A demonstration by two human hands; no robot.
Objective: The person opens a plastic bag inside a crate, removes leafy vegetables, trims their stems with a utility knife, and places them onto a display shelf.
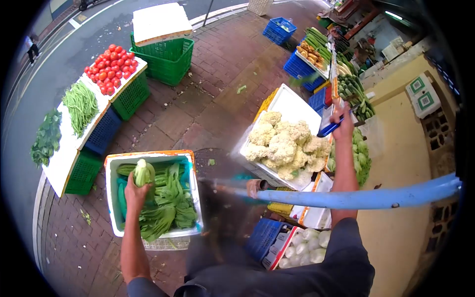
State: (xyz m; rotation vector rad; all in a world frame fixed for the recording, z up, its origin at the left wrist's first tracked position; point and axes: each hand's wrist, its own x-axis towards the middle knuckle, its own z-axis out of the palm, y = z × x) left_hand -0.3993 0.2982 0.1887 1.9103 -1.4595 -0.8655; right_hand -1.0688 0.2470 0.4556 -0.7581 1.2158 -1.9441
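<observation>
My left hand (134, 194) is closed around the pale, thick base of a bunch of leafy greens (144, 173). That hand is over a white foam box (110, 198), where more long-stalked leafy greens (173, 198) lie on teal plastic. My right hand (342, 121) reaches out to the far right, its fingers wrapped round a blue-handled tool (327, 130). A greyish flat part shows beside the blue; its exact kind I cannot make out. Left of that hand, cauliflower heads (284, 143) are heaped on a white foam lid (292, 101).
A blue pole (366, 198) crosses in front of my right arm. Tomatoes (113, 68), green beans (80, 106) and dark leafy greens (48, 136) sit on foam boards at left. Green crates (166, 62) stand farther back. White round vegetables (304, 247) fill a box near my legs.
</observation>
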